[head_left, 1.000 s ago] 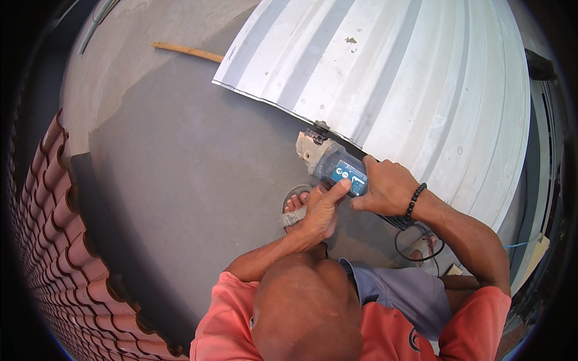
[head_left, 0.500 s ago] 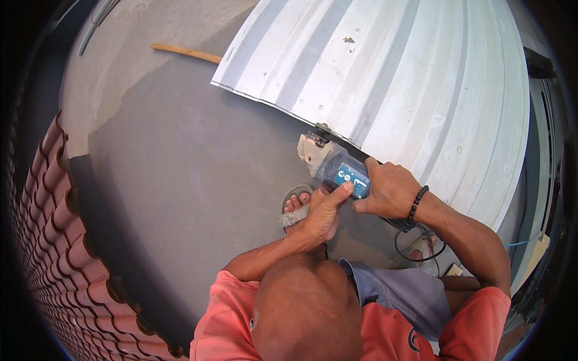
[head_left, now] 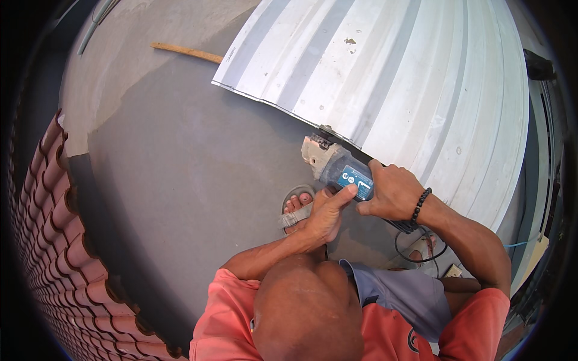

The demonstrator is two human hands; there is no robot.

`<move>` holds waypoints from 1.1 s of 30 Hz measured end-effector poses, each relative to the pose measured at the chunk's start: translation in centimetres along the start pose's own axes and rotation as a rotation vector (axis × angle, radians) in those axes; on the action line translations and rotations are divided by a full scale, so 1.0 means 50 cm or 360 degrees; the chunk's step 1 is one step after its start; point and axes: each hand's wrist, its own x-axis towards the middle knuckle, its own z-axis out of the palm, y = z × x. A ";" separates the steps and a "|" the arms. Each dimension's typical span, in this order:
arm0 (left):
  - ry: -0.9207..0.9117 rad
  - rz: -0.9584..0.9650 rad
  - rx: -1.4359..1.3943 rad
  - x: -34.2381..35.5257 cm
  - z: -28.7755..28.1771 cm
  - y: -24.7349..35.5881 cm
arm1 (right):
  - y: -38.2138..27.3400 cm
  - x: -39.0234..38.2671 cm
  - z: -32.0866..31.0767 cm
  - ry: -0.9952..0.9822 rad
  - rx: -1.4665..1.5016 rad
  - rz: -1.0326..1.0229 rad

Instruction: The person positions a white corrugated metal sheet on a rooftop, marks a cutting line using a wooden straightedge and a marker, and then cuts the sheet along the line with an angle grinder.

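Observation:
An angle grinder (head_left: 341, 168) with a blue-grey body and a dusty, pale head is held against the near edge of a white ribbed metal sheet (head_left: 385, 78). Its disc is mostly hidden at that edge. My right hand (head_left: 396, 191), a black bead bracelet on its wrist, is wrapped round the rear of the grinder's body. From the near side, my left hand (head_left: 328, 215) grips the body too, thumb laid along it and fingers partly hidden below. A black cable (head_left: 404, 253) loops down under my right wrist.
The sheet lies raised above a grey concrete floor (head_left: 180, 150), with a wooden stick (head_left: 186, 53) poking out from under its left corner. Reddish roof tiles (head_left: 72, 253) run along the left edge. My sandalled foot (head_left: 296, 207) stands just below the grinder.
The grinder and both hands have shifted slightly right along the sheet's edge. Both hands keep their hold; the sheet looks almost unmoved.

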 end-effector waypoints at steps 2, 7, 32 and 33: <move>0.0036 0.0032 -0.0011 -0.001 0.004 -0.001 | 0.000 0.000 0.000 -0.0001 -0.0001 0.0000; -0.0009 0.0023 0.0018 -0.001 0.003 0.004 | 0.001 0.001 0.001 0.0007 0.0001 -0.0006; 0.0133 0.0105 -0.0029 0.010 -0.016 -0.001 | -0.020 0.030 -0.007 -0.0072 -0.0017 0.0025; 0.0115 0.0108 -0.0011 0.013 -0.025 -0.003 | -0.021 0.032 -0.005 -0.0072 -0.0012 0.0019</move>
